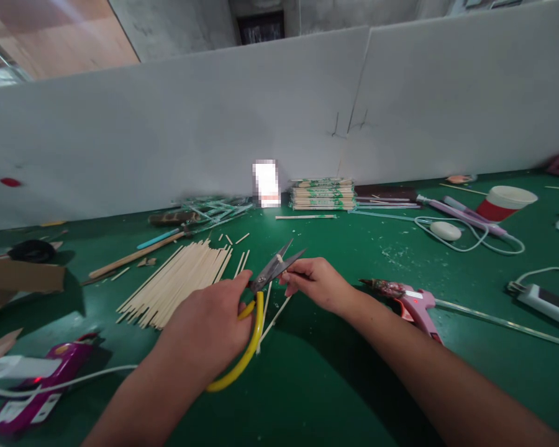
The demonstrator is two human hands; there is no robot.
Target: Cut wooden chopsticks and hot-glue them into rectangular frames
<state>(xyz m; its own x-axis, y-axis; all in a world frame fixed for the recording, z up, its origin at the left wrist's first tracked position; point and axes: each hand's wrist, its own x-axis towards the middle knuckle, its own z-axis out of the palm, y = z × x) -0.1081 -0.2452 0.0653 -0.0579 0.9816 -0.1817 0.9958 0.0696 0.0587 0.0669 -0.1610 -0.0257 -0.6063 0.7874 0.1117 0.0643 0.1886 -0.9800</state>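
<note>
My left hand (212, 326) is wrapped around the yellow handles of a pair of scissors (256, 310), whose grey blades point up and to the right. My right hand (314, 282) is closed in a pinch on a thin wooden stick (272, 320) and holds its end between the blades. A pile of several pale wooden sticks (177, 282) lies on the green table (317, 379) just left of my left hand.
A pink glue gun (410, 301) lies right of my right hand; a magenta one (41, 379) sits at the front left. Packs of wrapped sticks (323, 194) stand against the white partition. A red cup (505, 203), cables, a power strip (545, 302) and cardboard (13, 279) lie around.
</note>
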